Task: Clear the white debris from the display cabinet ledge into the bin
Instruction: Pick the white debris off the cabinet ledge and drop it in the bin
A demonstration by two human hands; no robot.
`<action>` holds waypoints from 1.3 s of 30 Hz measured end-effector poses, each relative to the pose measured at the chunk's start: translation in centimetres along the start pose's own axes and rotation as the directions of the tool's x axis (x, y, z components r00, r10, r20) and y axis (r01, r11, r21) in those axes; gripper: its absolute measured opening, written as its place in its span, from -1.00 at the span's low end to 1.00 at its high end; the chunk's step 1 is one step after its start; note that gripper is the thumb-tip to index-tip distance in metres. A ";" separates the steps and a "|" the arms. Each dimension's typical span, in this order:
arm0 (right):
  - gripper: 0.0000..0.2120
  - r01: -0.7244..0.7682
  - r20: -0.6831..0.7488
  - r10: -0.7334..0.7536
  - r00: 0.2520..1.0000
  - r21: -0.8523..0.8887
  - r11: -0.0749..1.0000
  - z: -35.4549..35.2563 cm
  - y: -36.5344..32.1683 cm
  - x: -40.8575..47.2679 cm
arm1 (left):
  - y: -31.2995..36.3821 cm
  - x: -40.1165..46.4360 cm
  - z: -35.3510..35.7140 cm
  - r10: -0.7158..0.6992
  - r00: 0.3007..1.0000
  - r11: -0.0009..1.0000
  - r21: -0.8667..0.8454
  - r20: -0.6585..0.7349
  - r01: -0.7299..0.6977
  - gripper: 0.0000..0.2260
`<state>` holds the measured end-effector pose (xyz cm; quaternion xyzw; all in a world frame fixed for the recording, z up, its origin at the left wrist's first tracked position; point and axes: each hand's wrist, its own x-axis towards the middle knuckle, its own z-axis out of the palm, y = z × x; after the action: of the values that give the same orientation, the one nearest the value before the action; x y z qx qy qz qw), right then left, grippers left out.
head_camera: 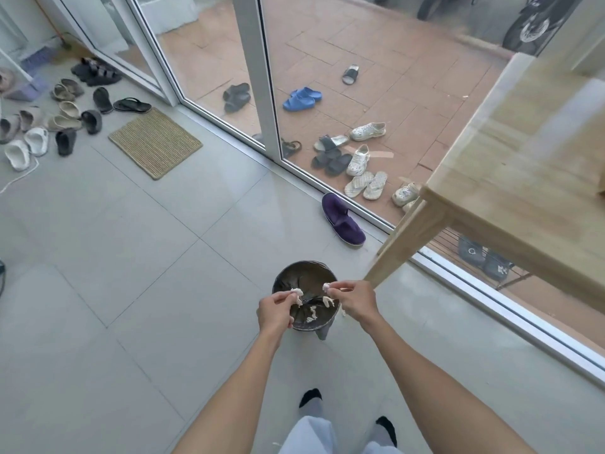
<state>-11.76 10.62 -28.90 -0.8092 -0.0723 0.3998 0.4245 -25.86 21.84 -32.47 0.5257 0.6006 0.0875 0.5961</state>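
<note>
A small round bin (306, 269) lined with a dark bag stands on the grey tiled floor below me. Both hands hover over its mouth. My left hand (275, 311) pinches a scrap of white debris (296, 292) between its fingertips. My right hand (355, 301) pinches another white scrap (326, 287). More white pieces (312, 312) hang or fall inside the bin between my hands. The display cabinet ledge is out of view.
A wooden table (510, 178) with a slanted leg (397, 244) stands close on the right of the bin. A glass sliding door (258, 93) runs behind it. A purple slipper (342, 221), a woven mat (155, 142) and several shoes (42, 126) lie on the floor.
</note>
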 end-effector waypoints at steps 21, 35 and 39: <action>-0.74 0.026 0.031 -0.022 0.999 -0.139 0.990 -3.1 0.1 -2.5 | 1.4 -1.8 -2.9 0.140 0.970 0.967 0.185 0.198 -0.177 -0.80; -0.63 0.304 0.078 -0.294 0.952 -0.192 0.933 -15.8 -7.1 -12.7 | 16.5 -14.4 0.3 0.544 0.738 0.729 0.209 0.400 -0.652 -0.75; -0.67 0.418 0.056 -0.416 0.908 -0.211 0.884 -20.3 -9.2 -17.3 | 20.5 -19.6 2.1 0.642 0.617 0.616 0.174 0.455 -0.769 -0.82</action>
<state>-6.98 -4.26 -5.42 -0.8146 -0.2897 0.2924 0.4087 -18.49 15.18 -5.78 0.8258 0.2290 0.1151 0.5024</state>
